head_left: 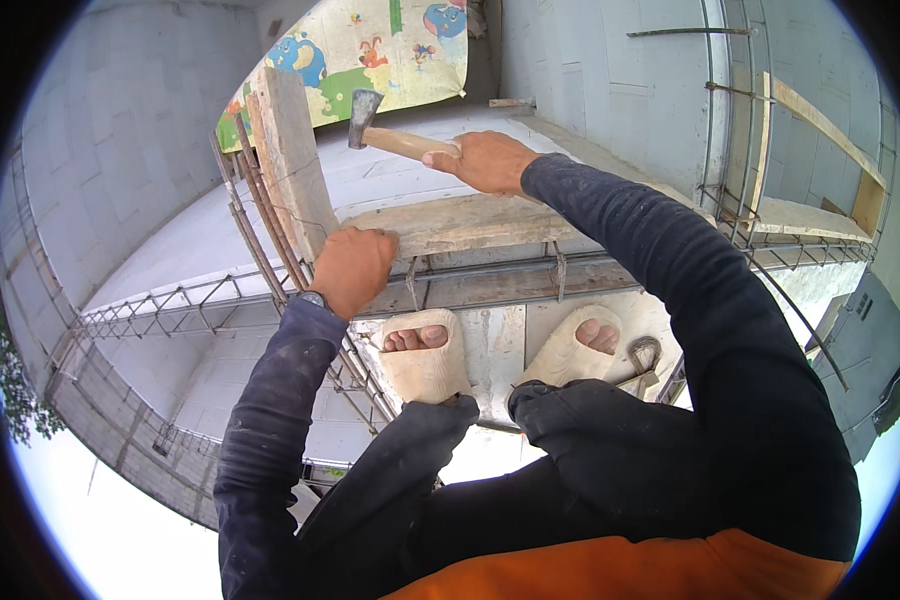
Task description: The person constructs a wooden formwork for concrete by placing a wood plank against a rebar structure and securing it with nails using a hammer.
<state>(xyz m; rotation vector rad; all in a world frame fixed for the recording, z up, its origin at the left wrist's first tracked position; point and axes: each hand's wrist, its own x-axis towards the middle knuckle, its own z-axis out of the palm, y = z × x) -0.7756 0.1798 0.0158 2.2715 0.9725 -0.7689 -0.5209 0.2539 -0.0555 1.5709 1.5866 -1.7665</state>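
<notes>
My right hand (490,162) is closed round the wooden handle of a hammer (400,142). The hammer's grey metal head points left, above a rough horizontal board (460,222). My left hand (354,268) is a closed fist at the left end of that board, beside the foot of an upright plank (295,160). Whatever its fingers hold, if anything, is hidden under the knuckles. The two boards meet in a corner just above my left fist.
Rusty steel bars (258,200) rise beside the upright plank. A rebar cage (180,308) runs along the wall top. My feet, in pale slippers (430,365), stand on a narrow ledge. A cartoon-printed sheet (370,60) lies beyond; another wooden frame (820,225) is at right.
</notes>
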